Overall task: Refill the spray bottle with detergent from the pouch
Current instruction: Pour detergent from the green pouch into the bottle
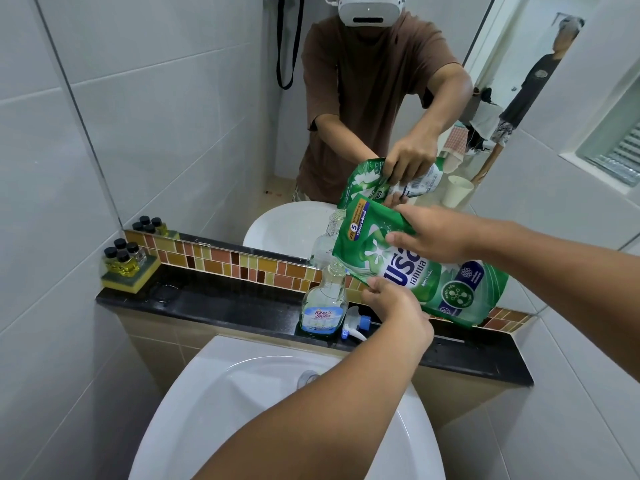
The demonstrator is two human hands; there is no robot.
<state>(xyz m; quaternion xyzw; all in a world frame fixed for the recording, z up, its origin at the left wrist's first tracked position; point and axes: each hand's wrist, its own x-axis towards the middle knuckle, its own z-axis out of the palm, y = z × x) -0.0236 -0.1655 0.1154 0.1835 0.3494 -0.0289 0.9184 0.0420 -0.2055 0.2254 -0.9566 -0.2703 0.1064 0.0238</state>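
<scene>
Spray bottle [324, 303] upright on dark surface [207, 306], neck open, just left of left hand [391, 301]. Green detergent pouch [415, 268] held tilted between both hands, upper corner above bottle mouth. Left hand pinching pouch's lower edge. Right hand [433, 233] closed on pouch's upper side, fingers over front. Trigger spray head [354, 323] lying on surface beside bottle, under left wrist. White sink [242, 393] below forearms. Small black-capped bottles [123, 259] on sponge, well left of hands.

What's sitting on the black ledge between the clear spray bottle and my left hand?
The white and blue trigger sprayer head lies on its side there, just right of the clear spray bottle and below the left hand, in the head view.
</scene>
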